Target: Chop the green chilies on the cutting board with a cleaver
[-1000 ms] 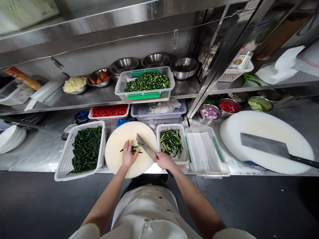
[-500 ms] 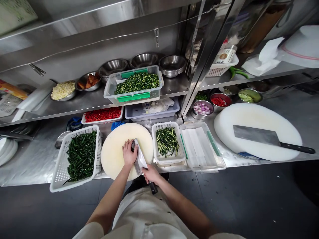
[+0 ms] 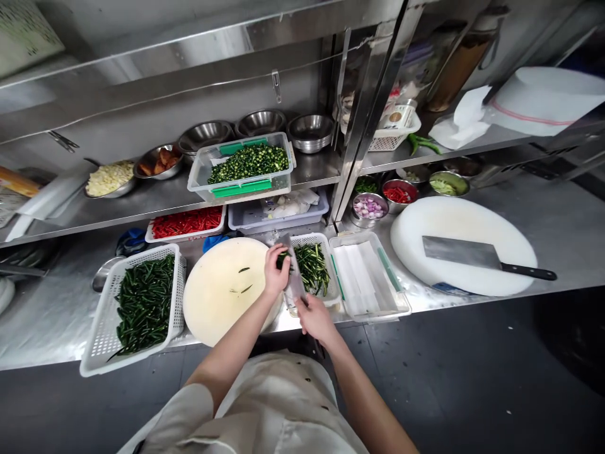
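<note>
My right hand [image 3: 316,317] is closed round the handle of a cleaver [image 3: 293,272], whose blade is raised at the left edge of a white basket [image 3: 334,289] of cut green chilies [image 3: 312,268]. My left hand [image 3: 276,270] presses a small bunch of green pieces against the blade with curled fingers. Below and left of it lies the round cutting board [image 3: 217,287], with several green bits [image 3: 244,270] on it. A larger white basket [image 3: 94,337] of whole green chilies [image 3: 146,302] stands left of the board.
Right of the small basket are a clear lined container [image 3: 362,277] and a second board [image 3: 463,221] bearing another cleaver [image 3: 460,252]. Behind, a shelf [image 3: 161,211] holds metal bowls and a tub [image 3: 239,189] of chopped greens.
Both hands and the cleaver have moved right, off the board's middle to the small basket's edge. The view has shifted slightly, and green bits now show on the board.
</note>
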The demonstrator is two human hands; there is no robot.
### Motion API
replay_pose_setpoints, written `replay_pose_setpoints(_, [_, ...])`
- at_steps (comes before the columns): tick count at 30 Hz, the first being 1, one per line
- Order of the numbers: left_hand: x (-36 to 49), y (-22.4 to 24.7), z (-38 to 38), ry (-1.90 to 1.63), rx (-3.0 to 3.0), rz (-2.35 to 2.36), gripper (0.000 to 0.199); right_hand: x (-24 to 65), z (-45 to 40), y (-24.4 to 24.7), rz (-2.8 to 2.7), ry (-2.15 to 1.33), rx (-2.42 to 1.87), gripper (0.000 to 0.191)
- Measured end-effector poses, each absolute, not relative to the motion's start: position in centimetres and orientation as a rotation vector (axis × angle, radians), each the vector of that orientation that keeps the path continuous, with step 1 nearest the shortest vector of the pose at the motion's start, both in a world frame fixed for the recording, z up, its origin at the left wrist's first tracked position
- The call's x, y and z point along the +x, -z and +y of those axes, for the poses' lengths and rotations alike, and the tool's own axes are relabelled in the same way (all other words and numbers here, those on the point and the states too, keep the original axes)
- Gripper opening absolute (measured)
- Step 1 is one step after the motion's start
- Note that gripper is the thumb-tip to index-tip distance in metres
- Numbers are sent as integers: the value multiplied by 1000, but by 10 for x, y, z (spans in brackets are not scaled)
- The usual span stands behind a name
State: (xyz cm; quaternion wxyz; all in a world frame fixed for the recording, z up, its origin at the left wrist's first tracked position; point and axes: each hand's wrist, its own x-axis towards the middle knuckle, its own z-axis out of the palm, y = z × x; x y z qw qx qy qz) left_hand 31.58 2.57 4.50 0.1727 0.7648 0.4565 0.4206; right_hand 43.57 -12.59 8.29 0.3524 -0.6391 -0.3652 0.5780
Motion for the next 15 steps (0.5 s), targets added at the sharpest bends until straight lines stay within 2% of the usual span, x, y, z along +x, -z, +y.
replay_pose_setpoints(5, [322, -20, 41, -910, 2292, 1084, 30, 486, -147, -78, -778, -1313, -1752, 41])
replay_pose_setpoints(11, [188, -6, 45, -807, 2336, 1513, 31, 506, -209, -50, -472, -1439, -1542, 53])
replay_pose_setpoints(13, [142, -2, 33, -729, 2310, 1668, 37, 502, -224, -39, -408, -1494, -1498, 55])
replay_pose_setpoints(15, [109, 3, 17, -634, 2269, 1712, 55, 495, -232, -28, -372, -1563, -1457, 56])
